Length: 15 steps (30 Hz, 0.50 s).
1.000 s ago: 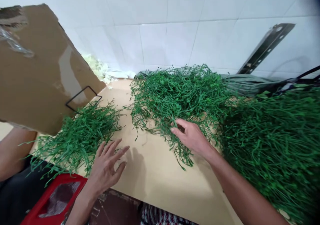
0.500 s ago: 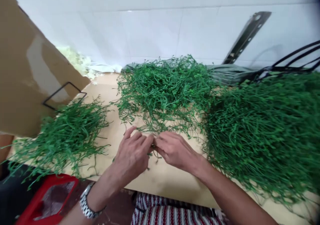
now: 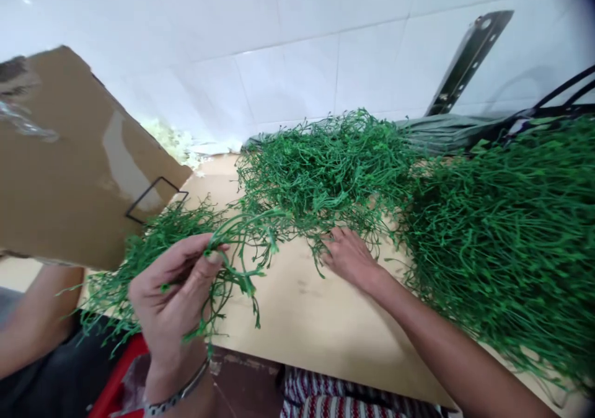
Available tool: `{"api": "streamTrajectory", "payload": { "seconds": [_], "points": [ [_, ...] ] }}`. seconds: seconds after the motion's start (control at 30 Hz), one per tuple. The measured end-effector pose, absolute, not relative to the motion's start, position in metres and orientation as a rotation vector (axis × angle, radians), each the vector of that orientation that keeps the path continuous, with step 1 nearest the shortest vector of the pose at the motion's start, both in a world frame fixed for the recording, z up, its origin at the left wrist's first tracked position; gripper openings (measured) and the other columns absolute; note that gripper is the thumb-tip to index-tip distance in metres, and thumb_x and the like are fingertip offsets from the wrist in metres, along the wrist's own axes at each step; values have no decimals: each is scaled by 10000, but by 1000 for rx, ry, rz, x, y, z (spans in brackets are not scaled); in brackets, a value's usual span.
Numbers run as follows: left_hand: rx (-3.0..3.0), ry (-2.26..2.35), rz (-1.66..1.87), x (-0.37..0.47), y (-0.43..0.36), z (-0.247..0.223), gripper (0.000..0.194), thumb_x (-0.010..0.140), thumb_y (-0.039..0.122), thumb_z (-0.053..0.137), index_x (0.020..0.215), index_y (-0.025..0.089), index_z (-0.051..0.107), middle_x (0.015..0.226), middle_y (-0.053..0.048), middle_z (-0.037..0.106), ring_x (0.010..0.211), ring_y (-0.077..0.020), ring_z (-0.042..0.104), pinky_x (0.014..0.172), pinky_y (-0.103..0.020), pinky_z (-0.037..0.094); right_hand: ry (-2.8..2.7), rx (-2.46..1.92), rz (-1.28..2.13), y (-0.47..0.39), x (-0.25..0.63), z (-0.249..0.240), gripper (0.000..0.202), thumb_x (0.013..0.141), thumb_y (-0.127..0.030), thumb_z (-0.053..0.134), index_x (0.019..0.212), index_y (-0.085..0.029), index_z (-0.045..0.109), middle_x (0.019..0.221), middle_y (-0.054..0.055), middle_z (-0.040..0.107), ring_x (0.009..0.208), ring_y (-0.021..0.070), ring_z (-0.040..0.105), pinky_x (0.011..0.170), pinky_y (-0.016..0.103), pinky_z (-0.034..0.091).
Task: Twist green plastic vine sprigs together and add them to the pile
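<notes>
My left hand (image 3: pixel 179 288), with a metal watch at the wrist, is raised over the left side of the table and closed on a small bunch of green stems (image 3: pixel 244 263). The stems fan out to the right, their tips hanging down. My right hand (image 3: pixel 346 253) lies low at the front edge of the middle pile of green stems (image 3: pixel 334 164). Its fingers curl among a few loose strands, and whether they grip any is hard to make out. Behind my left hand a smaller pile (image 3: pixel 176 219) of the same stems is partly hidden.
A much bigger heap of green stems (image 3: pixel 502 244) covers the right side. At the left stands a cardboard sheet (image 3: pixel 69 176) with a bent black wire (image 3: pixel 155 198). Another person's arm (image 3: pixel 41 319) is at the lower left, near a red container (image 3: pixel 118 374). White tiles (image 3: pixel 288 77) back the table.
My hands were together in the middle. My left hand has moved left and up with a bunch of stems, while my right has gone to the middle pile. Another person's arm now shows.
</notes>
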<state>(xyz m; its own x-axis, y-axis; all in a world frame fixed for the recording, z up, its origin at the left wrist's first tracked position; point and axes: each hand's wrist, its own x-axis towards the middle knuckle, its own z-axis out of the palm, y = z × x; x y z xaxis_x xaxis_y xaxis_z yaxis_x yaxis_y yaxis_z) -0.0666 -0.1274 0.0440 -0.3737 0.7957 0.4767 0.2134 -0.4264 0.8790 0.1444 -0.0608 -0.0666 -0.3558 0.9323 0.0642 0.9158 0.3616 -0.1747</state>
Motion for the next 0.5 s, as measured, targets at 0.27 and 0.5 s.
{"api": "streamTrajectory", "payload": {
  "seconds": [0.27,0.5],
  "points": [
    [1168,1163,1650,-75,-144,17,150,592,193,729,739,220,725,637,-12,677,527,-127,611,499,-215,495,-2544,-1548,247,-81,176,-48,272,854,-292,455,996,-151,639,1010,114,605,969,238,530,846,342,402],
    [1284,1276,1549,-76,-161,13,111,585,205,696,690,210,730,625,-32,658,560,-152,581,504,-251,459,-2423,-1368,153,-103,178,-9,264,880,-184,392,1063,-179,582,985,80,592,895,191,536,776,298,427]
  ]
}}
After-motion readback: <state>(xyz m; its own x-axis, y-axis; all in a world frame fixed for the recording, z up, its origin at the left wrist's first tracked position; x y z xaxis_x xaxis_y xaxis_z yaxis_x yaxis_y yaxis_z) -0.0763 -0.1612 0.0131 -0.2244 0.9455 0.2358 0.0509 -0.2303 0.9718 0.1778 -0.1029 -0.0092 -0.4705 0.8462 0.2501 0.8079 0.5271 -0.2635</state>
